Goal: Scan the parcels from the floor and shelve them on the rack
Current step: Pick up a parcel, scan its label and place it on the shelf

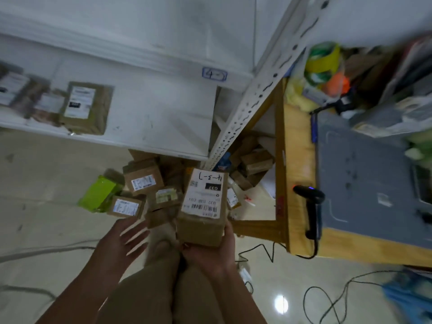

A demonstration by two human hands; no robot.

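Two hands are in view. The right hand (210,253) grips the near end of one cardboard parcel (203,206). Its thumb lies up the parcel's right side, and the other fingers are curled beneath, mostly hidden by the box. The parcel is held in the air over the floor pile (142,181), in front of the rack, label upward. The label carries a handwritten "4-3-7", a black "032" patch and barcodes. The left hand (124,239) holds nothing: palm up, fingers straight and spread wide, just left of the parcel and apart from it.

In the floor pile, three labelled cardboard boxes can be counted clear of the held parcel. A fourth label shows partly behind the parcel's right edge. One green bag (98,194) lies at the left. Further boxes under the wooden table (299,141) are in shadow, so their number cannot be told.

On the rack shelf (163,118) lies one brown envelope parcel (86,107) with a white label. At least two more parcels at far left are blurred and cut off by the frame edge. One shelf tag (214,74) reads "4-", and the rest is illegible. One black handheld scanner (313,202) lies on the table's edge. Items at the table's far end are motion-blurred.
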